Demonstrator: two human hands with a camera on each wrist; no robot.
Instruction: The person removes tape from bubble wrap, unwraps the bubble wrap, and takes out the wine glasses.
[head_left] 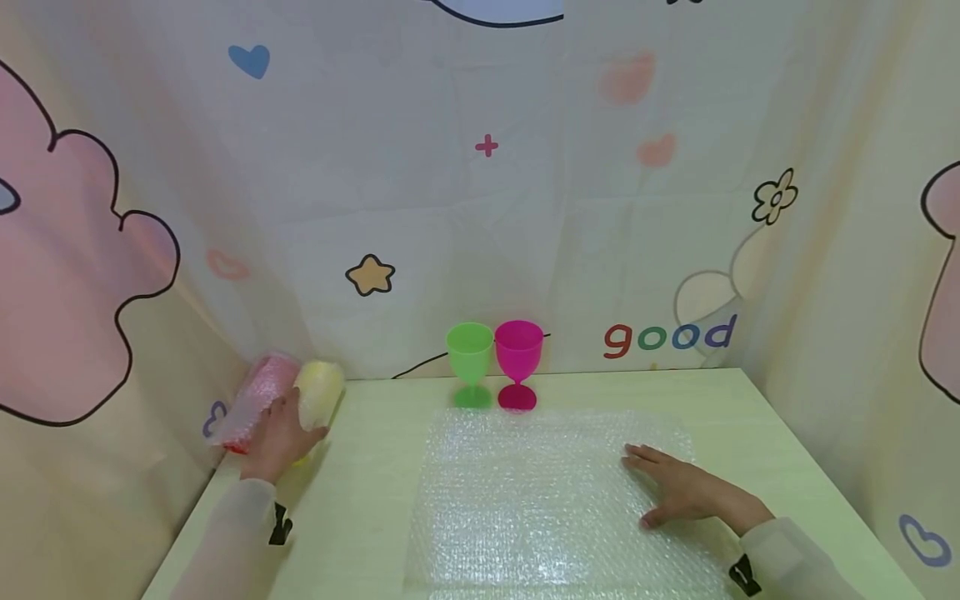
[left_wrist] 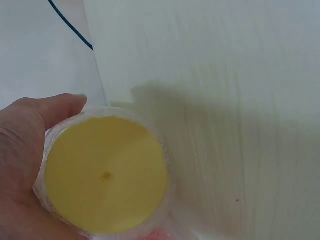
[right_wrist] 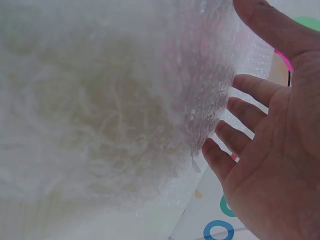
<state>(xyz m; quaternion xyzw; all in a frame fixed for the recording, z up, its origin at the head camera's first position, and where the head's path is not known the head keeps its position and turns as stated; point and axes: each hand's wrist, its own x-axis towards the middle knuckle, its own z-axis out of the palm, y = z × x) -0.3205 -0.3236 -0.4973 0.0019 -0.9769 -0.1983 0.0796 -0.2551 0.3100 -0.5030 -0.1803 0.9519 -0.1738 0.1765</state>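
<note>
My left hand [head_left: 279,437] grips a bundle of bubble wrap with a yellow goblet [head_left: 318,396] inside, at the table's left side. The left wrist view shows the goblet's round yellow base [left_wrist: 106,175], with the left thumb along its rim. Beside it lies a pink-red wrapped bundle [head_left: 262,392]. A flat sheet of bubble wrap [head_left: 525,508] covers the table's middle. My right hand [head_left: 678,487] is at the sheet's right part, fingers extended; in the right wrist view its fingertips meet the sheet's edge.
A green goblet [head_left: 470,350] and a magenta goblet [head_left: 519,350] stand upright side by side at the table's back edge, just behind the sheet. A printed curtain [head_left: 420,192] hangs behind and on both sides of the pale table [head_left: 375,467].
</note>
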